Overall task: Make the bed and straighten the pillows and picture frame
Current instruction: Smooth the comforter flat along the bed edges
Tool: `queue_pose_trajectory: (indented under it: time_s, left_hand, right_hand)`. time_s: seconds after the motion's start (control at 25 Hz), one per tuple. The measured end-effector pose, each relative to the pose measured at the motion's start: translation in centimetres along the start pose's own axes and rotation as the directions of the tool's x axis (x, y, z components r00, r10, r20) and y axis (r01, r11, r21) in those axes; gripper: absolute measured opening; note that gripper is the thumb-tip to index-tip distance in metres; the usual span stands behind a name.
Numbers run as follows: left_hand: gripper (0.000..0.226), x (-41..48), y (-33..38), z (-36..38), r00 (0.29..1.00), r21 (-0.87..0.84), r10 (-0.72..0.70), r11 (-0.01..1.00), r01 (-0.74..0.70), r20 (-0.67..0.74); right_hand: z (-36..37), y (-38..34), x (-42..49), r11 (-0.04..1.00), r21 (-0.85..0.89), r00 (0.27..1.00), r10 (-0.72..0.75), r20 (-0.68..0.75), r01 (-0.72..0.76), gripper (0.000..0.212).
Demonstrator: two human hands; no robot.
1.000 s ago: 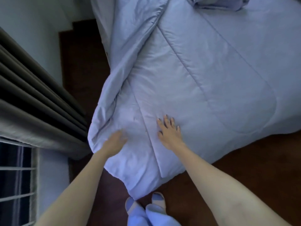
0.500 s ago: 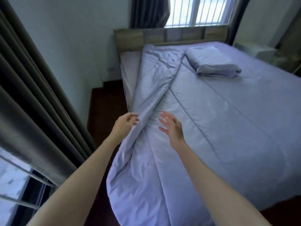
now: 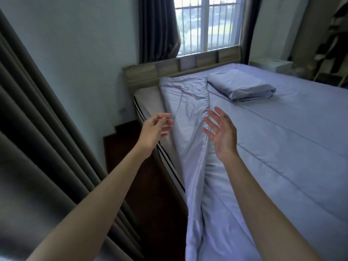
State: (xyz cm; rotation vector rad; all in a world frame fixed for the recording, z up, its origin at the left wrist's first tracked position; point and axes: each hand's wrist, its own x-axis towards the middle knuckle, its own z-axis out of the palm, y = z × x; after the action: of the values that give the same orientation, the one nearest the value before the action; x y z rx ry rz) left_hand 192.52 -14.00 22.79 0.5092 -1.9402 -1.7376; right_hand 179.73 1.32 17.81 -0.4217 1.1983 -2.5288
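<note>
A lilac quilt [image 3: 282, 147] covers the bed, and its left edge [image 3: 190, 117] is folded back on itself in a long crumpled strip, leaving bare mattress [image 3: 148, 98] beside it. A lilac pillow [image 3: 239, 84] lies skewed near the wooden headboard [image 3: 169, 70]. My left hand [image 3: 155, 129] hovers over the mattress edge with its fingers loosely curled and nothing in them. My right hand [image 3: 222, 134] is raised above the folded strip, palm turned left, fingers spread. No picture frame is in view.
Dark curtains [image 3: 37, 147] hang close on the left, with a narrow strip of dark wooden floor [image 3: 150, 194] between them and the bed. A barred window [image 3: 207, 23] is behind the headboard. A white bedside table [image 3: 271, 65] stands at the far right.
My view has lifted from the foot corner of the bed to its head end. Both hands have left the quilt, risen and moved forward along the folded left edge.
</note>
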Motion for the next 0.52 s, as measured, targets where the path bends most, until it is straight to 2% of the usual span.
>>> queue_pose_trajectory:
  time_s: [0.16, 0.36, 0.52]
  left_hand:
    - [0.022, 3.1, -0.7, -2.0, 0.998, -0.074, -0.005, 0.997, 0.010, 0.070]
    - [0.022, 8.9, -3.4, -1.8, 0.984, -0.127, -0.033, 0.990, 0.055, 0.172]
    - [0.025, 16.9, -6.2, 0.2, 0.970, -0.145, -0.095, 0.981, 0.129, 0.222]
  right_hand:
    - [1.6, 1.1, 0.8, 0.997, -0.073, 0.999, -0.026, -0.048, 0.022, 0.031]
    - [1.3, 2.8, 4.5, 0.979, -0.200, 0.995, -0.056, -0.085, 0.038, 0.049]
    - [-1.0, 5.7, 11.2, 0.961, -0.273, 0.984, -0.090, -0.152, 0.046, 0.029]
